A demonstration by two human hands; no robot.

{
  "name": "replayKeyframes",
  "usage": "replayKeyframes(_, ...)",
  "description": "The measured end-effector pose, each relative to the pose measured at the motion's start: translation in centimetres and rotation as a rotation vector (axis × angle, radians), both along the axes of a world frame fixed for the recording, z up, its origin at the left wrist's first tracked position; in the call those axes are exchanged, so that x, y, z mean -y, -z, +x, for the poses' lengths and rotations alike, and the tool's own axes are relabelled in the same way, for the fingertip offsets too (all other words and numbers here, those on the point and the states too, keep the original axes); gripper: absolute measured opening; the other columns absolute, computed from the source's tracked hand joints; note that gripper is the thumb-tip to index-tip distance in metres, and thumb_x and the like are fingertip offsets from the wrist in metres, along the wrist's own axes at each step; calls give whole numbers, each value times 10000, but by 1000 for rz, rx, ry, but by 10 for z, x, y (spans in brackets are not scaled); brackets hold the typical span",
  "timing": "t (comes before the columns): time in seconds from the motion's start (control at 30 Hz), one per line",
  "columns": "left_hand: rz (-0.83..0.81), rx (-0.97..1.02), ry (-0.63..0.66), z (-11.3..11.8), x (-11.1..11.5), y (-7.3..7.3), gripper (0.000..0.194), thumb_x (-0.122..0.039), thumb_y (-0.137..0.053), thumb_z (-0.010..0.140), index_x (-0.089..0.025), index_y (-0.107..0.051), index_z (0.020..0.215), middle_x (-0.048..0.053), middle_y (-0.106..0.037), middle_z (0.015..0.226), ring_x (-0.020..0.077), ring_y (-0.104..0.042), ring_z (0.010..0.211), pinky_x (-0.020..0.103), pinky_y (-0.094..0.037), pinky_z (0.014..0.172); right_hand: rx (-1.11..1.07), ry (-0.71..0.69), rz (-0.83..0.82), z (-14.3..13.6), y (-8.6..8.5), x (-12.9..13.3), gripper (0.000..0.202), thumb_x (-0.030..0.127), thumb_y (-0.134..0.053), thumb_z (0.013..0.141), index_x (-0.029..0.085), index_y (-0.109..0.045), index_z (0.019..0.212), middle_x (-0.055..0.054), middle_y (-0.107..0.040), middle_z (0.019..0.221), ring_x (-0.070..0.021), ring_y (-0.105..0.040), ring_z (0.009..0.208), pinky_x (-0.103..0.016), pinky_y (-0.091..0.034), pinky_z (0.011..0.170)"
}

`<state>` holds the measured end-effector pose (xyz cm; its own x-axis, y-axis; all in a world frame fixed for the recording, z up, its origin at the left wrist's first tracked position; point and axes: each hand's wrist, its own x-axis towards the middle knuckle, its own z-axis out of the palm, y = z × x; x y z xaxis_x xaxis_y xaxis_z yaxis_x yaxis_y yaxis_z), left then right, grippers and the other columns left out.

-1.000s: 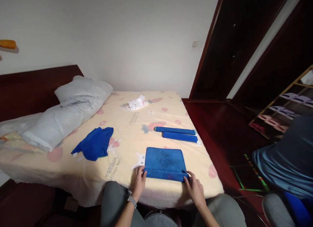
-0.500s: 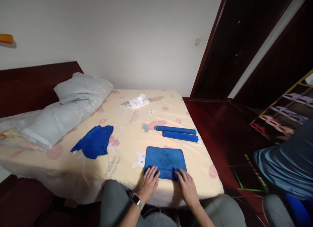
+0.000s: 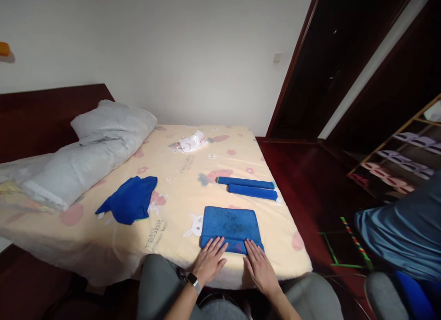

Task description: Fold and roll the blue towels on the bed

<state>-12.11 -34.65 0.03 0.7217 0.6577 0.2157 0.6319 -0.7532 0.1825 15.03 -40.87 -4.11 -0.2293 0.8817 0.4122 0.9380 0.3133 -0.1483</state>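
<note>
A blue cloth [image 3: 230, 221] lies flat near the bed's front edge, its near side folded over in a narrow strip. My left hand [image 3: 209, 260] rests on the strip's left part, fingers stretched out. On the right part of the same strip, my right hand [image 3: 259, 266] lies with fingers extended and flat. Behind the cloth are two blue cloths in long narrow shapes, one the farther strip [image 3: 245, 182] and one the nearer strip [image 3: 253, 192]. A crumpled blue cloth [image 3: 129, 200] with a white tag sits to the left.
A white plastic bag [image 3: 191, 141] lies far back on the patterned bed sheet [image 3: 186, 186]. Grey bedding [image 3: 103, 143] is heaped at the left by the headboard [image 3: 51, 117]. At the right are a person in a blue top [image 3: 403, 232] and a shoe rack [image 3: 399, 131].
The fingers of my right hand have straightened from a curled hold to lying flat on the fold. My left hand stays on the fold. The view has shifted slightly.
</note>
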Motion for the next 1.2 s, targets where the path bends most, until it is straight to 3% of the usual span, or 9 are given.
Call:
replayKeyframes(0.2, 24, 24, -94, -22, -7, 2, 650, -442, -385, 1073, -268, -120, 1641, 45, -393, 1627, 205, -393, 1485, 428, -367, 1207, 1, 54, 26, 31, 10, 4, 688, 433, -441, 1041, 187, -184, 1630, -131, -449, 1572, -271, -473, 1420, -435, -449, 1136)
replayKeyframes(0.33, 65, 1, -103, -34, -7, 1, 677, -447, -396, 1067, -235, -112, 1644, 65, -408, 1617, 218, -411, 1475, 428, -373, 1202, 43, 61, 57, 34, 6, 5, 739, 480, -430, 1038, 170, -126, 1636, -152, -460, 1559, -282, -484, 1411, -444, -448, 1132)
replayKeyframes(0.43, 96, 9, -131, -26, -5, -1, 676, -430, -407, 1060, -208, -145, 1643, 89, -413, 1611, 240, -423, 1468, 441, -377, 1199, 75, 85, 83, 14, -7, 3, 751, 464, -417, 1041, 152, -86, 1638, -154, -395, 1598, -290, -423, 1453, -461, -401, 1165)
replayKeyframes(0.53, 87, 22, -115, 2, -6, -6, 639, -354, -391, 1052, -193, -186, 1636, 79, -365, 1637, 226, -382, 1491, 425, -330, 1232, 92, 80, 106, -24, -17, -7, 706, 363, -398, 1043, 139, -88, 1637, -133, -343, 1629, -279, -357, 1492, -455, -344, 1199)
replayKeyframes(0.63, 35, 11, -56, 28, -12, -8, 627, -334, -393, 1041, -181, -225, 1626, 56, -329, 1658, 199, -320, 1520, 402, -255, 1273, 90, 36, 153, -54, -15, -23, 665, 313, -358, 1049, 127, -100, 1634, -131, -400, 1600, -258, -399, 1469, -428, -345, 1191)
replayKeyframes(0.7, 0, -1, -48, 32, -17, -7, 632, -373, -406, 1042, -173, -245, 1619, 65, -342, 1653, 208, -320, 1520, 412, -258, 1274, 84, 8, 171, -57, -8, -30, 660, 343, -370, 1054, 121, -134, 1629, -133, -472, 1555, -248, -462, 1426, -408, -373, 1167)
replayKeyframes(0.83, -32, -20, -69, 7, -22, 0, 683, -485, -415, 1043, -210, -208, 1632, 67, -314, 1663, 226, -315, 1522, 428, -290, 1260, 103, -26, 116, -23, 5, -28, 674, 425, -439, 1039, 141, -232, 1614, -106, -467, 1561, -252, -467, 1423, -399, -384, 1162)
replayKeyframes(1.0, -30, -47, -86, -22, -23, 5, 693, -495, -419, 1045, -238, -168, 1638, 63, -298, 1671, 228, -324, 1519, 442, -313, 1237, 96, -23, 17, 22, 6, -17, 703, 432, -459, 1021, 135, -225, 1614, -110, -394, 1604, -255, -410, 1463, -418, -410, 1164)
replayKeyframes(1.2, -40, -51, -55, -24, -31, 3, 634, -396, -457, 1041, -250, -236, 1618, 61, -370, 1641, 208, -379, 1492, 423, -362, 1211, 72, -57, -27, 33, 10, -22, 661, 240, -465, 940, 117, -335, 1576, -126, -434, 1582, -238, -426, 1453, -414, -441, 1157)
